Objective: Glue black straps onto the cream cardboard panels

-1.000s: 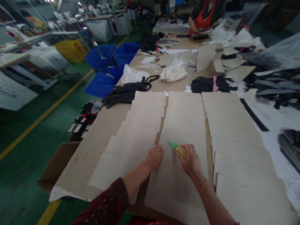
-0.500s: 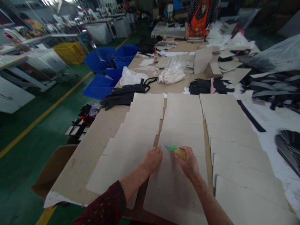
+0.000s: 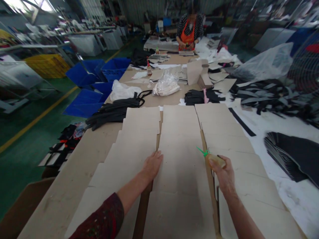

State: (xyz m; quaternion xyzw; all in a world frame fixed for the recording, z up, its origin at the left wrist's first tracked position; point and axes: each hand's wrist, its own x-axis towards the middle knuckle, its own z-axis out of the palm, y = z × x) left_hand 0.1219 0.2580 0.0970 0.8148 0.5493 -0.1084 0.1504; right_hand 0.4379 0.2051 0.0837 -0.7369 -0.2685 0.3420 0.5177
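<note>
Three rows of overlapping light-grey cardboard sheets run lengthwise along the table. My right hand [image 3: 225, 174] is wrapped round a squeeze bottle [image 3: 216, 160] of yellowish contents with a green nozzle [image 3: 203, 151]. The bottle is tilted, its nozzle pointing left over the right edge of the middle row [image 3: 181, 162]. My left hand [image 3: 152, 165] lies flat at that row's left edge, fingers stretched forward and holding nothing. Beside it is the left row [image 3: 124, 159]; the right row [image 3: 239, 166] passes under my right hand.
Black strips [image 3: 112, 108], a plastic bag of pale pieces [image 3: 166, 85] and a black tied bundle [image 3: 203, 97] lie beyond the sheets. Dark stacked pieces [image 3: 289, 156] are at the right. Blue bins [image 3: 87, 99] stand left. A co-worker in an orange apron [image 3: 187, 36] is at the far end.
My right hand has carried the squeeze bottle from the middle row's left side to its right edge. My left hand stays by the left edge. The view has swung right.
</note>
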